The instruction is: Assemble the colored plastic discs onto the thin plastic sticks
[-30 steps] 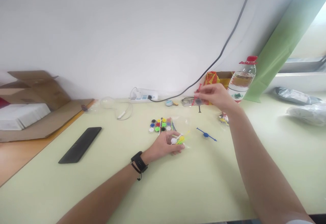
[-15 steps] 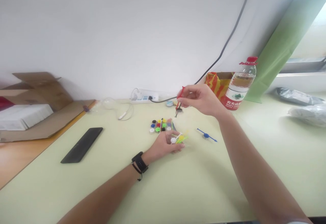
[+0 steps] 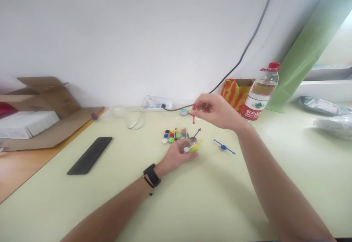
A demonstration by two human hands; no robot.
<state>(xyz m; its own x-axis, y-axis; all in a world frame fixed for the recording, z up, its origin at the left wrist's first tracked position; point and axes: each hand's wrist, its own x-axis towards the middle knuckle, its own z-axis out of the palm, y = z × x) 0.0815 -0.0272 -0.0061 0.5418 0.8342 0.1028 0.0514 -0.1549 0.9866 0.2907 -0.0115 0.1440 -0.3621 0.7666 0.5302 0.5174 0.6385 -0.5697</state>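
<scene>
My right hand (image 3: pixel 213 110) is raised above the table and pinches a red arrow spinner (image 3: pixel 193 119) between thumb and fingertips. Resting low at the middle of the table, my left hand (image 3: pixel 182 152) has its fingers curled round several arrow spinners. A white one (image 3: pixel 186 149) and a yellow one (image 3: pixel 194 148) show between the thumb and fingers. Just beyond that hand is a black arrow spinner (image 3: pixel 197 132); I cannot tell whether the hand touches it. To the right, a blue arrow spinner (image 3: pixel 223 147) lies on the table. Behind my left hand sit several coloured round pieces (image 3: pixel 171 135).
A black flat slab (image 3: pixel 90 156) lies left of my hands. An open cardboard box (image 3: pixel 46 99) with white packs stands far left. At the wall are a power strip (image 3: pixel 156 104) and a cable. A water bottle (image 3: pixel 260 93) and plastic bags (image 3: pixel 334 126) stand right.
The black spinner has left my right hand and now shows by my left hand. My right hand keeps the red spinner, which has turned more upright. My left hand has barely moved.
</scene>
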